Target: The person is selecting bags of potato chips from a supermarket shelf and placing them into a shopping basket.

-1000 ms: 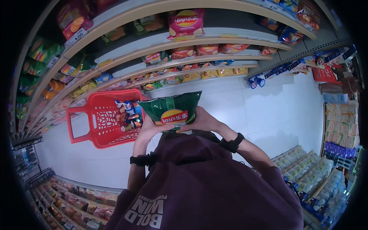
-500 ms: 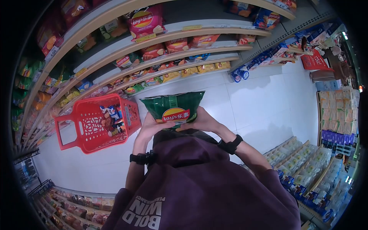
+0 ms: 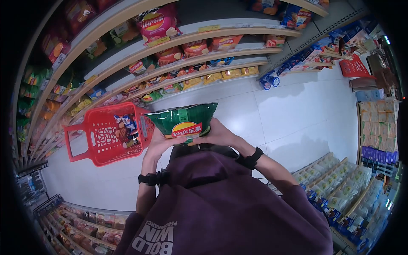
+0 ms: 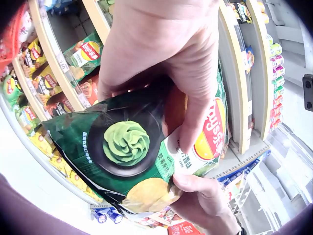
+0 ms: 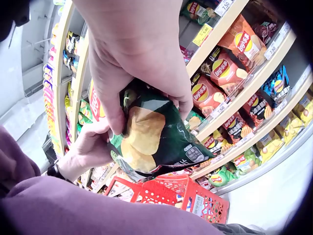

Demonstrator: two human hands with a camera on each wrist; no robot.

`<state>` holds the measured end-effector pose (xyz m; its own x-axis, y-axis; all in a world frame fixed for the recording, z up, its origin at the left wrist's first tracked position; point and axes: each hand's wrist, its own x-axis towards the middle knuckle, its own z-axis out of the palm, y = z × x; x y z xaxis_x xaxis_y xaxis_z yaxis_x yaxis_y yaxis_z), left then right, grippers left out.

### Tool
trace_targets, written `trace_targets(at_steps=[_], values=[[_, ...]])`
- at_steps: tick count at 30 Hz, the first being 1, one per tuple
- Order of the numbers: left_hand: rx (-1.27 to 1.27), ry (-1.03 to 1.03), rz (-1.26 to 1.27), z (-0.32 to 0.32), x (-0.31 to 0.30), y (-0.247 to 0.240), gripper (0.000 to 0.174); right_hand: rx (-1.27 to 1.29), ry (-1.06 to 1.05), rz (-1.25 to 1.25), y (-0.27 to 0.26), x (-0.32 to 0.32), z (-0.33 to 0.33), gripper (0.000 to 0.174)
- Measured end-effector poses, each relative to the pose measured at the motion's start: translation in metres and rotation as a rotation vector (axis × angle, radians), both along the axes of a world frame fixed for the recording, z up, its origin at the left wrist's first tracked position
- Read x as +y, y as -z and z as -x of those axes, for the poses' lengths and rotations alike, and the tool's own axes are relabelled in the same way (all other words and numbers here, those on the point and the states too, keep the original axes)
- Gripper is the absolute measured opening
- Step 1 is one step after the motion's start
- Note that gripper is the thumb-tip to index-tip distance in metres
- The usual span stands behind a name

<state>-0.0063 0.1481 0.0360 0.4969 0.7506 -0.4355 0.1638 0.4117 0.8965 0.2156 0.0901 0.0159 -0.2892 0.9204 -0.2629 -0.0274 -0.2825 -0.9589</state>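
Observation:
A green Lay's bag (image 3: 182, 121) is held upright in front of the torso in the head view, its logo facing up toward the head. The left hand (image 3: 159, 143) grips its lower left side, and the right hand (image 3: 219, 134) grips the lower right side. In the left wrist view the left hand (image 4: 166, 54) has its thumb on the printed face of the bag (image 4: 127, 152), its other fingers behind. The right wrist view shows the right hand (image 5: 137, 54) curled round the bag's other end (image 5: 171, 132), fingertips partly hidden.
A red shopping basket (image 3: 91, 146) with several snack packs inside stands on the floor at the left. Shelves of chip bags (image 3: 195, 46) curve across the front. Racks of packaged goods (image 3: 335, 182) stand at the lower right, and another red basket (image 3: 355, 68) sits far right.
Both hands and the green bag have shifted slightly left in the head view. The view turned, so the basket and shelves moved left overall. The grip on the bag looks the same.

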Motion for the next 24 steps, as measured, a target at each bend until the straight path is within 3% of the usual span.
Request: trace_targets(at_steps=[16,24], values=[[0.002,-0.085,-0.075,0.006,-0.010,0.000,0.061,-0.052,-0.070,-0.033,-0.003,0.008,0.003,0.063],[-0.027,-0.073,-0.049,0.008,-0.012,-0.007,0.068,-0.048,-0.057,0.019,-0.003,0.007,0.007,0.066]])
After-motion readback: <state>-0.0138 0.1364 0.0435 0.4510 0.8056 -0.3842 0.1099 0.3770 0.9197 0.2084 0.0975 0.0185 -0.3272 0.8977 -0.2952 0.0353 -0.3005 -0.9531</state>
